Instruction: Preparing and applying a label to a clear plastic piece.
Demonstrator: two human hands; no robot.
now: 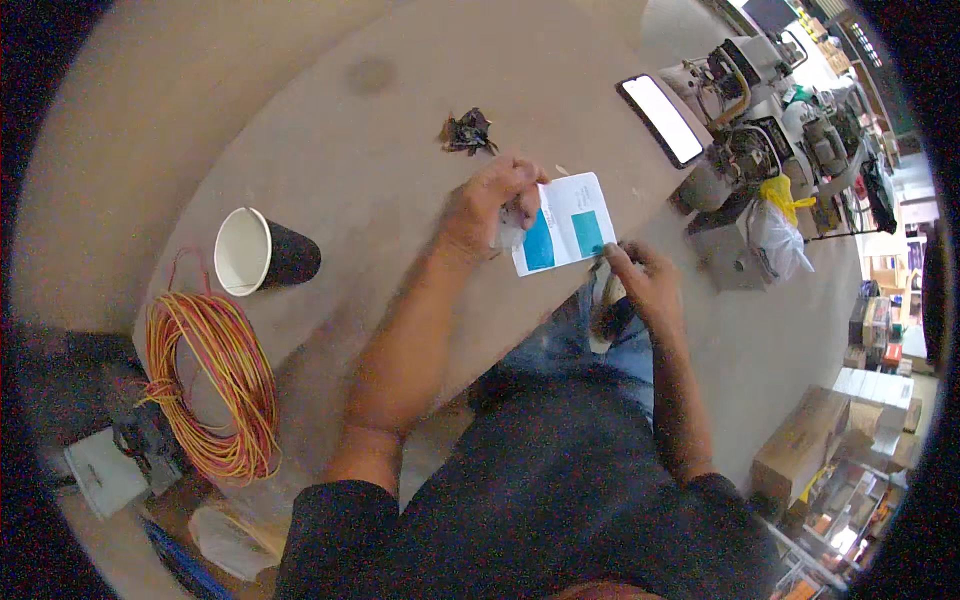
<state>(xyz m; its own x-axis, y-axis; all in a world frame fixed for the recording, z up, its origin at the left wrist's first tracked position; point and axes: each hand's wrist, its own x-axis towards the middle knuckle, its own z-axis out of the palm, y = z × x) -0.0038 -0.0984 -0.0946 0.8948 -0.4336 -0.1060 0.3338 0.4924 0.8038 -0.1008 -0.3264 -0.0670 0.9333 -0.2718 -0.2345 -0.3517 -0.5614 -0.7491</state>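
A white folded leaflet [562,226] with blue and teal panels is held out between my hands in front of my body, near the table's edge. My right hand [650,285] pinches its lower right corner between thumb and fingers. At the leaflet's left edge my left hand [497,205] is closed, fingers curled. A pale, translucent piece of plastic [508,236] shows under that palm; its exact kind is unclear. Beyond my left hand, a crumpled dark scrap [468,132] lies on the table [330,130].
To the left, a black paper cup [293,252] lies tipped on its side beside a coil of red and yellow wire [215,385]. At the right edge is a phone [662,120] with a lit white screen. Several small engines [755,140] and cardboard boxes [800,440] stand farther right.
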